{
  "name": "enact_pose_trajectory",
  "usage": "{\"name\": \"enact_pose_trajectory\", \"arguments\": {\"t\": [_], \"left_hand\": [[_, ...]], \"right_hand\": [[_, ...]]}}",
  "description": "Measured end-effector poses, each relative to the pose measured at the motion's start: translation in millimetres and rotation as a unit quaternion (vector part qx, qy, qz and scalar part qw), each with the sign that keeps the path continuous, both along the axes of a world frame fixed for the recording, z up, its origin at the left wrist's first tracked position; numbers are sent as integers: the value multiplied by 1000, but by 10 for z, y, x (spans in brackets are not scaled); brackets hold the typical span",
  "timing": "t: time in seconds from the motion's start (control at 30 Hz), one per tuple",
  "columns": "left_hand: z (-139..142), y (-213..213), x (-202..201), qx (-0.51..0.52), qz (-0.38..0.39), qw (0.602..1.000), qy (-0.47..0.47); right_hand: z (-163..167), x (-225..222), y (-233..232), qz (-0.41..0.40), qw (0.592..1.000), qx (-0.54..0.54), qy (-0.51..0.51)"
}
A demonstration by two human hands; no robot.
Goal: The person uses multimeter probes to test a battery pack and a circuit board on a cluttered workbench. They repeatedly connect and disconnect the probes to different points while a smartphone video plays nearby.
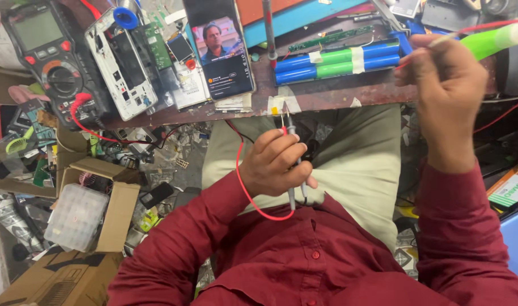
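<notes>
The left hand (276, 164) sits low over the lap, fingers curled tight around two thin probes (293, 195), red and black, held together like a pair of pencils. Their tips point toward 12 o'clock, just short of the bench edge (327, 99), and the butts stick out below the fist at 6 o'clock. A red lead (244, 187) loops from the fist round toward 7 o'clock and runs up to the meter (49, 56) at the far 10 o'clock corner.

The right hand (446, 85) is raised at 2 o'clock, fingers closed on a green-handled tool (497, 38), likely a soldering iron, with a thin red wire (474, 27) passing by the fingertips; whether it pinches that wire I cannot tell.

The battery pack (337, 61) lies on the bench at 12 o'clock, blue and green cells side by side, bound with pale tape, just left of the right hand and apart from both hands. A circuit strip (330, 38) lies just behind it.

By my judgement the probes are light and stiff with sharp, slippery tips, best gripped on the insulated shafts. The pack looks dense and rigid, but its tape and tabs are fragile; take it by the cell bodies, not the ends.

A phone (219, 48) and an opened device (125, 62) lie at 11 o'clock.
</notes>
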State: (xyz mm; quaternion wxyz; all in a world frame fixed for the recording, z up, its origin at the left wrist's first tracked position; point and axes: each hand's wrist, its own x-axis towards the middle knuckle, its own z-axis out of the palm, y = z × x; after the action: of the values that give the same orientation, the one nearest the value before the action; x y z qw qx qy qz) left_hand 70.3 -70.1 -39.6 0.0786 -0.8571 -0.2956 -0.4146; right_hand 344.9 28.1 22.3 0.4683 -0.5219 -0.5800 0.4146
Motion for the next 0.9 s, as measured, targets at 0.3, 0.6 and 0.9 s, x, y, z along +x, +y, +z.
{"name": "enact_pose_trajectory", "arguments": {"t": [0.3, 0.6, 0.9], "left_hand": [[475, -198, 117, -235, -112, 964, 60], [383, -571, 39, -565, 15, 785, 255], [-47, -873, 45, -491, 168, 784, 340]], "right_hand": [[0, -40, -61, 148, 950, 148, -232], [-244, 266, 161, 14, 968, 146, -203], [-325, 398, 293, 7, 986, 131, -106]]}}
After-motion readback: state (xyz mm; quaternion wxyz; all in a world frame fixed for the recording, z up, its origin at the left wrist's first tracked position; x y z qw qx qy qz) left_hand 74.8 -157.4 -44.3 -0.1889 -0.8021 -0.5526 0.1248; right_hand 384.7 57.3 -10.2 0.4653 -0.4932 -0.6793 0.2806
